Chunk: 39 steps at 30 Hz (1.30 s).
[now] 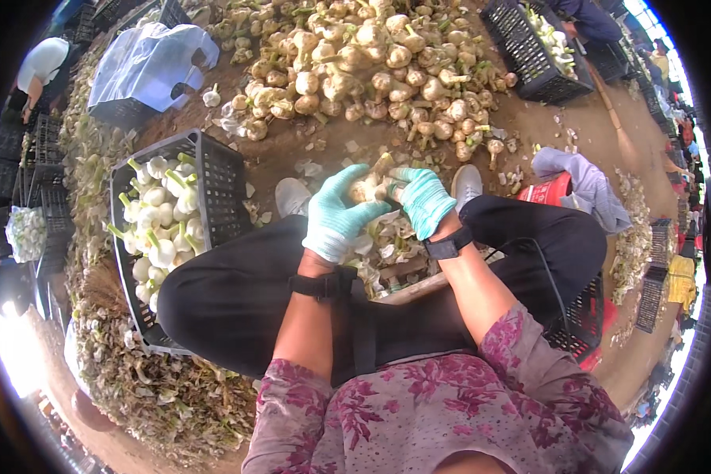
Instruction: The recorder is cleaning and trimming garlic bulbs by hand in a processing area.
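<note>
My left hand, in a pale green knit glove, grips a garlic bulb between thumb and fingers. The bulb's short stem stub points up and away from me. My right hand, gloved the same way, has its fingers curled against the right side of the bulb; what its fingertips pinch is partly hidden. Loose garlic skins lie below my hands, between my legs. Beside my left knee stands a black plastic crate holding cleaned white garlic bulbs with trimmed green stems.
A large heap of unpeeled garlic spreads across the ground ahead. Another crate of garlic stands at upper right, near a broom. Cloth drapes over a red container by my right knee. Garlic waste is piled at left.
</note>
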Motion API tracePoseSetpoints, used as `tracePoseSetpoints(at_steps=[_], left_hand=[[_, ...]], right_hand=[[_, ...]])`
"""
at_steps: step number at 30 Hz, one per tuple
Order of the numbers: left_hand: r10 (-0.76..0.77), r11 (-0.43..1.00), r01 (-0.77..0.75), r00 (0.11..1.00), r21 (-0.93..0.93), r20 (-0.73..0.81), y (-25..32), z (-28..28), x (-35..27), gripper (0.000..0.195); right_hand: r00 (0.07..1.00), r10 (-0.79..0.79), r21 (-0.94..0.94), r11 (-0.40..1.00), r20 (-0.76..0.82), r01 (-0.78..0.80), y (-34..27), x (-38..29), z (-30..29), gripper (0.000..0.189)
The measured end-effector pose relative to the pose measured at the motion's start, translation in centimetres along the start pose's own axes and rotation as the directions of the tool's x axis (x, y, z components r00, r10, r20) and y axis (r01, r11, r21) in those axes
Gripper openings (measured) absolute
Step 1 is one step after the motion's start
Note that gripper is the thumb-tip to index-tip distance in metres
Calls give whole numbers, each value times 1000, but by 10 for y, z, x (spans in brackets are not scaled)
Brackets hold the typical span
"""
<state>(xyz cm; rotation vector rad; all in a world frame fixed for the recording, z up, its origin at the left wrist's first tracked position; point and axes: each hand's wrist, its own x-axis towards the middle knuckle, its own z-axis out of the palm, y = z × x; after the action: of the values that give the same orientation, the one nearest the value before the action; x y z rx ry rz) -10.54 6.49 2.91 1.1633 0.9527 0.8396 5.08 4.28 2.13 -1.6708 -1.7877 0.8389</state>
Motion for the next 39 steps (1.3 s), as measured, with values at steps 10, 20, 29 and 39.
tracePoseSetpoints(at_steps=[10,20,29,39], left_hand=[[35,999,-38,998,36,59,4,2,-14,53],[-215,865,223,974,-449,69,8,11,-14,49],[60,984,-69,997,-163,-55,-9,22,-17,59],[-401,596,322,913,-735,75,-7,19,3,46]], right_hand=[[996,-77,-320,944,33,84,-14,-13,-2,16],[968,-88,-252,967,-236,26,-17,-18,4,14],[849,480,513,797,-219,-319,-12,-19,13,15],[906,416,990,79,78,-121,-24,-25,7,20]])
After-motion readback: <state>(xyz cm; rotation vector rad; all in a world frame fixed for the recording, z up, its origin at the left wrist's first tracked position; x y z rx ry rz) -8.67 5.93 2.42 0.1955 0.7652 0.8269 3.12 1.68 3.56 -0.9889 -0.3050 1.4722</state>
